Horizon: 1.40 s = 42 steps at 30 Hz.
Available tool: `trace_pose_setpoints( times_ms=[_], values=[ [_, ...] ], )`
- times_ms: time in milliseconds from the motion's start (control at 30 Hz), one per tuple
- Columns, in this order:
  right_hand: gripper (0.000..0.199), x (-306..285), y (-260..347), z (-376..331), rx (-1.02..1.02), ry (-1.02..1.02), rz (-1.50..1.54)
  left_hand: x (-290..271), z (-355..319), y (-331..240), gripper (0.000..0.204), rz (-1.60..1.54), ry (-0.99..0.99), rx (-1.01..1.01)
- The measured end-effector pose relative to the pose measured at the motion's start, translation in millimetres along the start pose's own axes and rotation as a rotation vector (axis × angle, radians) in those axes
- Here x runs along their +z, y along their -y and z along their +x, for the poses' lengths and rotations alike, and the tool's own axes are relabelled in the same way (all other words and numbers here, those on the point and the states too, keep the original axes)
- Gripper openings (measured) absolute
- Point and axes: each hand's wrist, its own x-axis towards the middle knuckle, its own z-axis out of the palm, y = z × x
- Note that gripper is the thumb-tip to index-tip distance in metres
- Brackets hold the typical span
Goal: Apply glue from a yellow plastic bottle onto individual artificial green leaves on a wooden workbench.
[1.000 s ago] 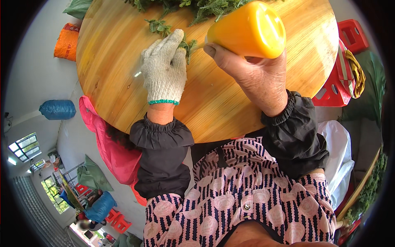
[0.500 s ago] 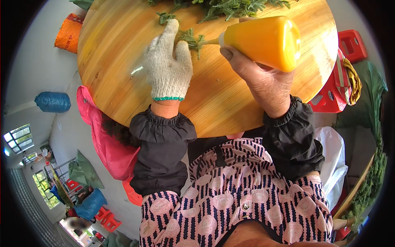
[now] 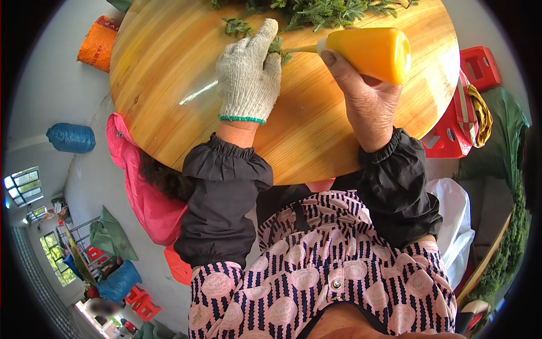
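Right hand (image 3: 367, 96), bare, wrapped around the bottle (image 3: 370, 52), thumb on the near side by the collar (image 3: 321, 46), most fingers hidden; bottle is held over the far half of the round table (image 3: 316, 130), just short of the branches (image 3: 333, 12); its long axis runs left-right across the view, close to level; nozzle (image 3: 302, 49) points left at the sprig (image 3: 275, 45), base faces right; tip is at the sprig's edge, contact can't be told; bottle looks smooth, glossy, yellow-orange, with bright highlights on the body and rounded base; collar paler, nozzle thin, long and yellow; left hand (image 3: 248, 73) in a cream knit glove with a green-edged cuff, index finger stretched forward, thumb apart from it, sprig in the gap between them; can't tell whether it is pinched; small second sprig (image 3: 236, 26) lies on the table just left of the index fingertip; table is pale striped wood with a glare streak left of the glove; black sleeves (image 3: 220, 198) cover both forearms.
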Motion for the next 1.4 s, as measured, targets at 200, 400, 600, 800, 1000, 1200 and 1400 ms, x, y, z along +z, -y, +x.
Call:
trace_pose_setpoints(
  times_ms=[200, 400, 600, 800, 1000, 1200, 1400],
  values=[
    [0.024, 2, -10, 5, -0.022, -0.006, -0.026, 2, 1, 1, 0.048, -0.002, 0.066, -0.095],
    [0.024, 4, -6, 8, 0.041, -0.02, -0.003, 1, 2, 0, 0.042, 0.067, 0.111, -0.08],
    [0.029, 3, -9, 6, -0.028, 0.034, -0.079, 1, 2, 1, 0.037, 0.03, 0.111, -0.089],
    [0.032, 5, -3, 4, -0.026, 0.052, -0.188, 5, -1, 10, 0.031, 0.003, 0.057, -0.016],
    [0.033, 9, -2, 0, -0.11, 0.024, -0.344, 6, 0, 9, 0.03, 0.02, 0.055, -0.008],
    [0.028, 10, -7, -2, -0.114, 0.021, -0.339, 12, -3, 12, 0.031, 0.063, 0.064, -0.007],
    [0.018, 9, -8, -3, 0.033, -0.015, -0.148, 24, -6, 16, 0.03, 0.059, 0.05, 0.003]
  ],
)
